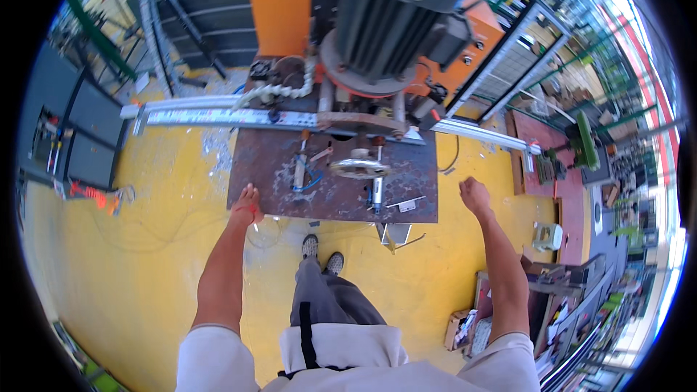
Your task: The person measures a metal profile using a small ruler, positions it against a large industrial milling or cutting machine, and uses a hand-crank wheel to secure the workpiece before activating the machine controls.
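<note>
My left hand (247,205), with a red band at the wrist, is by the left front corner of a brown metal worktable (327,207). Its fingers look stretched out and nothing shows in them. To the right of the table, over the yellow floor, my right hand (475,194) hangs in the air with its fingers curled in; no object shows in it. Between the hands, a machine with a big grey motor (385,36) stands on the table. A shiny handwheel (361,168) sits at its front. Two small cylinders (299,170) and a pale metal bracket (406,205) are on the tabletop.
A long metal rail (210,116) crosses the machine and sticks out past both table sides. Grey cabinets (87,123) stand at the left. At the right are a reddish bench (573,207), a white container (547,237) and a loaded shelf (537,297). Scraps litter the yellow floor (406,283).
</note>
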### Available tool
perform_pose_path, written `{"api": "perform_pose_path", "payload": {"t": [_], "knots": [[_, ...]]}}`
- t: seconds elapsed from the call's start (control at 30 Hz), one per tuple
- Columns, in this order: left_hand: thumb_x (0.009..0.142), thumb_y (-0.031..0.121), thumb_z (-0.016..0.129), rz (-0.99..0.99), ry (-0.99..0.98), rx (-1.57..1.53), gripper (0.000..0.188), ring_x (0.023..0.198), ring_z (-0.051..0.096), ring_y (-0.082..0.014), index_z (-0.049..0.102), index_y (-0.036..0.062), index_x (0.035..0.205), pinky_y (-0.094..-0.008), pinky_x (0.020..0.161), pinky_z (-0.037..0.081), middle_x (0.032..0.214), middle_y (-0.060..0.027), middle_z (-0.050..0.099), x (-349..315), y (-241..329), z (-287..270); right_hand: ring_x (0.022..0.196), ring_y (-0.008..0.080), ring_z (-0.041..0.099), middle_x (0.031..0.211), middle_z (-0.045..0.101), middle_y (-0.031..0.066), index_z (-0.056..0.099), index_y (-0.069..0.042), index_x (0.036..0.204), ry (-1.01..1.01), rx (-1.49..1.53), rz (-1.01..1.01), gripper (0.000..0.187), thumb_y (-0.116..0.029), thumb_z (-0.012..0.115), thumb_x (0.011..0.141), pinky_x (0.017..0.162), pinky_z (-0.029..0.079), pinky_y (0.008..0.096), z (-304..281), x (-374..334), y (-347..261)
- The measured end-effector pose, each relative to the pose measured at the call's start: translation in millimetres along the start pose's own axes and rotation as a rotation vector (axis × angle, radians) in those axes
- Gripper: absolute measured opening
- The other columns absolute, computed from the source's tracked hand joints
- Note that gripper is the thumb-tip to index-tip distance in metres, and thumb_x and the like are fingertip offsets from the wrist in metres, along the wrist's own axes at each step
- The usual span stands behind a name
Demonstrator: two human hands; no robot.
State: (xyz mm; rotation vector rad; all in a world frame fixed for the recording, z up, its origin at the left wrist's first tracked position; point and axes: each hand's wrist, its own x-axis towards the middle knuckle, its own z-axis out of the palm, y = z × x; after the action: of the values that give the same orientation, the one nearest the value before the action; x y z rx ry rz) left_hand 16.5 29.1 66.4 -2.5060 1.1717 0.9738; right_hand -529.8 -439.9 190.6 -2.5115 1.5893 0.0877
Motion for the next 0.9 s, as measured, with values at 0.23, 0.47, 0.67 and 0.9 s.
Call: {"api": "perform_pose_path", "payload": {"t": [0.23,0.47,0.67,0.9], "knots": [[0.089,0.026,0.064,0.06,-0.059,0.1,0.092,0.163,0.019,-0.0397,0.023,-0.0011,0.167,-0.0418,0.133,0.024,0.176,-0.0232,0.014,17.0,-3.3,8.9,0.09,0.0459,0.071,0.094,0.075,0.0222,0.068,-0.005,0.104,0.277,0.206,-0.168,0.03,-0.033,0.057,0.103,0.08,0.055,0.0563,-76.4,75.4,-105.0],[0.089,0.03,0.067,0.108,-0.036,0.156,0.094,0.162,0.019,-0.041,0.024,-0.0017,0.166,-0.0429,0.133,0.024,0.175,-0.0261,0.015,47.9,-26.0,29.6,0.098,0.047,0.07,0.101,0.074,0.025,0.057,-0.004,0.118,0.655,0.434,-0.126,0.034,-0.036,0.056,0.105,0.083,0.055,0.057,-175.8,151.3,-188.4],[0.089,0.041,0.063,0.152,-0.014,0.221,0.097,0.161,0.018,-0.0449,0.025,-0.0118,0.161,-0.0456,0.133,0.019,0.171,-0.0309,0.023,53.3,-32.6,49.1,0.105,0.0509,0.07,0.108,0.072,0.0337,0.06,0.003,0.115,0.554,0.458,0.155,0.054,-0.049,0.054,0.105,0.091,0.054,0.0596,-225.9,210.1,-203.2],[0.086,0.039,0.065,0.162,-0.085,-0.012,0.099,0.16,0.022,-0.0457,0.026,-0.0139,0.16,-0.0445,0.132,0.023,0.17,-0.0328,0.022,32.6,5.3,32.2,0.086,0.039,0.075,0.096,0.076,0.0248,0.068,0.002,0.101,0.528,0.835,0.149,0.053,-0.045,0.046,0.109,0.079,0.057,0.0487,-220.3,225.2,-164.5]]}}
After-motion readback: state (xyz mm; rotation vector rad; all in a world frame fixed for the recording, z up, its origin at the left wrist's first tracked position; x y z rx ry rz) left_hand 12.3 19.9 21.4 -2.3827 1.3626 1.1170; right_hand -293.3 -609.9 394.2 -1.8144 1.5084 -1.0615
